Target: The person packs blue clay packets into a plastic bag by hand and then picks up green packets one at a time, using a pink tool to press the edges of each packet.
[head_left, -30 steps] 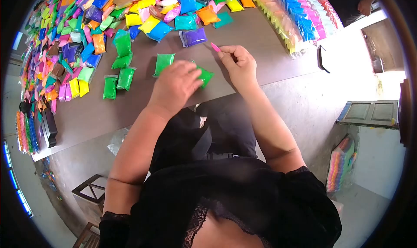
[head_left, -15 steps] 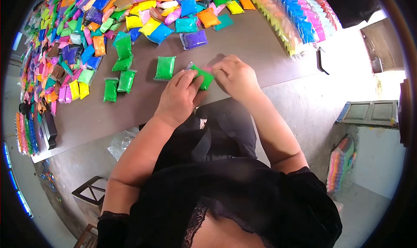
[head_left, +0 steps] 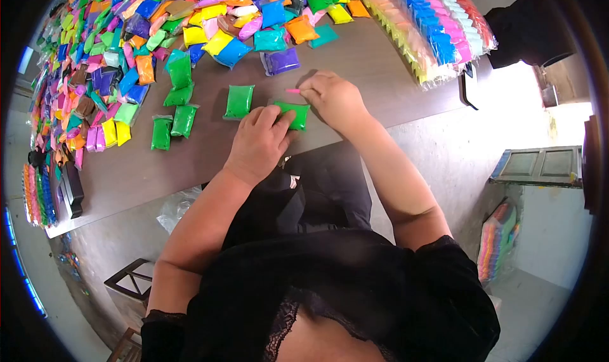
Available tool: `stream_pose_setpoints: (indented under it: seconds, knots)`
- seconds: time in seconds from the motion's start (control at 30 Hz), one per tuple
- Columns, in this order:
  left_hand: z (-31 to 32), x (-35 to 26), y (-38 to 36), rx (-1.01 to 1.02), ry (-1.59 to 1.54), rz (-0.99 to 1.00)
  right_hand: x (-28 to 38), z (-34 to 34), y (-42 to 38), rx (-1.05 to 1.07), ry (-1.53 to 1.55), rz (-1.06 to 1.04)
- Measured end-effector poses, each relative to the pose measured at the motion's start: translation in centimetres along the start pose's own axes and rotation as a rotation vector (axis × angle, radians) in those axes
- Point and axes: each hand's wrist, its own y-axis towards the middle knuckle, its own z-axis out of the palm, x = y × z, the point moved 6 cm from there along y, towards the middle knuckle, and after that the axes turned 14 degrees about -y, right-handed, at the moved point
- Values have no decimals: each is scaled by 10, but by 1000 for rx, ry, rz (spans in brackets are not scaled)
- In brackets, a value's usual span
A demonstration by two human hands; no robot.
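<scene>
Green packet [head_left: 297, 116], one, filled, in clear film: at the near edge of the worktop [head_left: 209, 159], its left end under the person's left hand [head_left: 260, 137]. Left hand: curled narrow, fingers and thumb closed about that end; whether the packet is lifted or lies flat, I cannot tell. Right hand [head_left: 333, 102]: pinched, holding a slim pink piece [head_left: 292, 91], which juts leftward just past the packet's far edge, apart from it. Second green packet [head_left: 239, 102]: lying flat just left of the first, a gap between. Purple packet [head_left: 282, 62]: farther off, beyond the pink piece. Mixed heap of coloured packets [head_left: 130, 76]: spread over the far left. Wrapped rows of packets [head_left: 438, 38]: far right. Handling note, by my judgement: the filling looks soft, so the left hand does best with a light, even hold near the end, enough to stop sliding without bulging the film. The pinch on the pink piece should be firm and its free end kept in sight, low and level; a careless jab might pierce the film or catch the left fingertips.
</scene>
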Motion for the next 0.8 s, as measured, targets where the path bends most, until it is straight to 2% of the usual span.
stream_pose_setpoints:
  seconds: [0.03,0.1,0.13,0.2,0.23,0.3,0.33,0.4,0.53,0.6,0.63,0.7,0.8]
  knots:
    - [-2,-3,2,-2,3,2,-1,0,-2,-3,0,-2]
    - [-7,2,3,-18,-143,-219,-15,-11,-13,-169,217,187]
    - [-11,3,4,-18,-142,-221,-13,-12,-16,-168,218,186]
    - [-22,7,4,-137,-159,-209,-22,-15,-26,-223,352,405]
    - [-20,10,4,-134,-163,-211,-21,-17,-28,-220,350,410]
    - [-14,-2,12,-44,-111,77,-18,-16,-24,-140,341,426]
    - [-10,-2,12,-48,-108,80,-16,-15,-24,-145,339,420]
    - [-1,-2,10,-34,-132,54,9,-14,-25,-176,227,65]
    - [1,-2,8,-44,-133,21,21,-15,-23,-96,-13,34]
    - [2,-1,9,-20,-117,19,12,-16,-11,-7,-225,93]
    - [0,-2,6,-27,-116,29,12,-16,-10,-16,-233,91]
    - [1,0,6,31,-111,-11,14,-13,-11,-37,-381,-90]
    - [1,-1,8,38,-166,-47,17,-4,-15,-3,-221,-74]
